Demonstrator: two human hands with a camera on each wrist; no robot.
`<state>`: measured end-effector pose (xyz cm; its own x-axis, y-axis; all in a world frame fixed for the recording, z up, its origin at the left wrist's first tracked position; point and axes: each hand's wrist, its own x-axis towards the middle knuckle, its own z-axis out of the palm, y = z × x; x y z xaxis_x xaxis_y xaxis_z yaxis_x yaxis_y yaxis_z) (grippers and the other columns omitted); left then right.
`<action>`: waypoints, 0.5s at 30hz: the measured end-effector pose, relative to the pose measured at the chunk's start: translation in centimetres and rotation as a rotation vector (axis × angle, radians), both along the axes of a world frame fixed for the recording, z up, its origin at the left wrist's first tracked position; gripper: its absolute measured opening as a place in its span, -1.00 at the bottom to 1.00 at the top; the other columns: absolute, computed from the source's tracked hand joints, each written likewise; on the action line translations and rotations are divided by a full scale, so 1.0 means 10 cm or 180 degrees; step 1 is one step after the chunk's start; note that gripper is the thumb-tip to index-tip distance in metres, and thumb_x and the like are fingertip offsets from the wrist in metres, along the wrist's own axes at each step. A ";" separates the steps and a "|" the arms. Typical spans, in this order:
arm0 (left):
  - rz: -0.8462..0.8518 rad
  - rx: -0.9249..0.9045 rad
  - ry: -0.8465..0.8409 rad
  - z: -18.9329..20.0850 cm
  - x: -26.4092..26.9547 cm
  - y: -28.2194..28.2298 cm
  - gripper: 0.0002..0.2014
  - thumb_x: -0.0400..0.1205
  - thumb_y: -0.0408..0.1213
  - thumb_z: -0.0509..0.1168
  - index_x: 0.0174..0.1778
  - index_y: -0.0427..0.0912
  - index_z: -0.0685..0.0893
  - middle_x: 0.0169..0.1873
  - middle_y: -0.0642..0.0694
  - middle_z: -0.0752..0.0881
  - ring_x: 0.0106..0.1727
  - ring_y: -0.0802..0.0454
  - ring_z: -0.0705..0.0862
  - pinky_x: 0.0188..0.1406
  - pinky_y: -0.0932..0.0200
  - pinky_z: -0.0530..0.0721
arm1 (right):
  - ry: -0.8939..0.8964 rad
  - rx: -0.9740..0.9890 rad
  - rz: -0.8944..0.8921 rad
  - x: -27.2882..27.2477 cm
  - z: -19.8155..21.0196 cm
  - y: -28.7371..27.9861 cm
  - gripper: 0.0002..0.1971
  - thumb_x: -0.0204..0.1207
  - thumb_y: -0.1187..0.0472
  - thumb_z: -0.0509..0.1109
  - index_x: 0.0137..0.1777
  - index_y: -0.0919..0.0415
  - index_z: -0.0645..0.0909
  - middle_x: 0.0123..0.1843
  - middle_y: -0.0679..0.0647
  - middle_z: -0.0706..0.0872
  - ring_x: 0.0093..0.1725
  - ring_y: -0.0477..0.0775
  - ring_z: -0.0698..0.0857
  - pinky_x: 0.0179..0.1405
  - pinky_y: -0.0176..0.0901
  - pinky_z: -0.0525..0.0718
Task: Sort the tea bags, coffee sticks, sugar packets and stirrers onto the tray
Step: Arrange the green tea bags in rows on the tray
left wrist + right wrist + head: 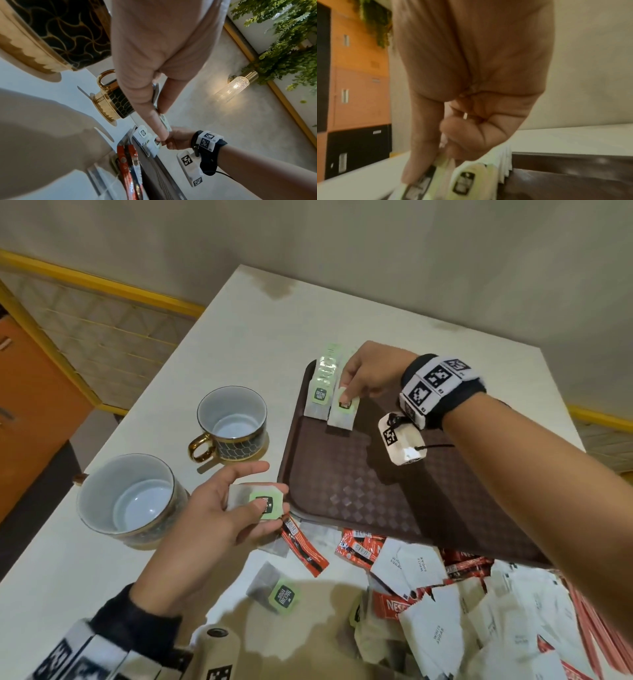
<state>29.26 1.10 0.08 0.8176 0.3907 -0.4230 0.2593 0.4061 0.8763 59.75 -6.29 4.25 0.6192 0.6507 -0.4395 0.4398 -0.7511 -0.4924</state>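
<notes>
Loose heap: white paper sugar packets (419, 568), red coffee sticks (303, 546) and one green-tagged tea bag (274, 589) lie jumbled on the white table (205, 344), nearest the person, just short of the tray's near edge.

Left hand: the left hand (222, 508) hovers above the table by the tray's near left corner, thumb and fingers pinching a gauzy tea bag with a pale green tag (258, 501).

Near cup: a large white-lined cup with a dark patterned outside (130, 501) stands upright on the table, just left of the left hand.

Tray: a dark brown plastic tray with a checkered surface (342, 481) lies flat on the table; most of its middle is bare.

Far cup: a smaller black-and-gold cup with a gold handle (231, 422) stands upright to the left of the tray.

Right hand: the right hand (370, 374) reaches to the tray's far left corner, index fingertip pressing down on a green-tagged tea bag being set down (344, 409), other fingers curled in; the wrist view shows the thumb against this bag too.

Placed row: overlapping tea bags (322, 392) lie in the tray's far left corner, touching the one under the fingertip.
</notes>
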 end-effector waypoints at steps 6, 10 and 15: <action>-0.0085 -0.0066 0.0019 -0.03 0.02 -0.02 -0.62 0.66 -0.63 0.20 0.25 -0.11 0.60 0.01 -0.20 0.83 0.04 -0.15 0.82 -0.06 0.12 0.81 | -0.0536 0.0074 0.0002 -0.03 -0.22 0.03 -0.80 0.30 0.38 0.65 -0.27 0.26 0.65 -0.35 0.05 0.66 -0.42 0.01 0.63 -0.59 -0.33 0.64; -0.0055 -0.0112 0.0004 -0.04 0.02 -0.02 -0.62 0.65 -0.64 0.20 0.26 -0.12 0.60 0.00 -0.20 0.83 0.05 -0.16 0.82 -0.08 0.14 0.81 | -0.0807 0.0192 0.0027 -0.03 -0.31 0.03 -0.74 0.27 0.42 0.66 -0.09 0.45 0.69 -0.21 0.20 0.70 -0.38 0.12 0.67 -0.49 -0.18 0.70; -0.0021 -0.0110 -0.0021 -0.04 0.03 -0.03 -0.61 0.65 -0.65 0.20 0.26 -0.12 0.60 0.00 -0.20 0.83 0.03 -0.15 0.83 -0.11 0.18 0.81 | -0.0997 0.0200 0.0161 0.00 -0.33 0.04 -0.74 0.28 0.41 0.64 -0.07 0.46 0.70 -0.20 0.21 0.70 -0.34 0.09 0.64 -0.42 -0.19 0.68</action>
